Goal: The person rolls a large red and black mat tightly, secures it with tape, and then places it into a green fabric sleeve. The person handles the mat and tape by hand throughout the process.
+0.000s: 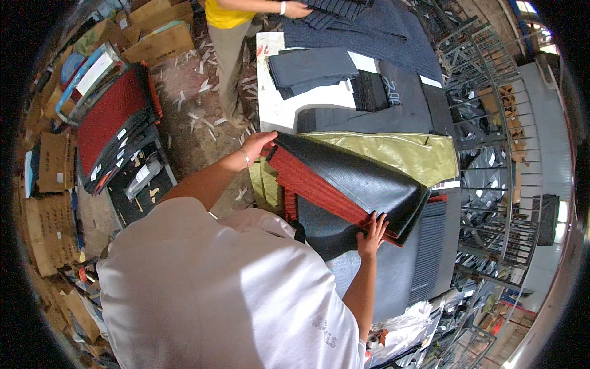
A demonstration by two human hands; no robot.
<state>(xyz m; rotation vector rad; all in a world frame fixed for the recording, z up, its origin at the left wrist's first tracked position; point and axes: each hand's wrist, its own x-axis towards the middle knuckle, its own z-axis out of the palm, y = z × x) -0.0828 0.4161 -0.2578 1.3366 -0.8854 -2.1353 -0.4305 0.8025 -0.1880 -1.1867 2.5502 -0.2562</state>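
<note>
a red floor mat with a smooth, glossy black backing slants across the centre of the frame, bent over itself, backing mostly upward; its ribbed red face shows along the lower-left side.

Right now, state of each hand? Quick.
Left hand: closed on the far-left corner of the red-and-black mat.
Right hand: fingers spread on the mat's near edge; grip can't be told.

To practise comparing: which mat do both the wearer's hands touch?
The black-backed red mat between left hand and right hand; the red stack at left and grey mats beyond touch neither.
</note>
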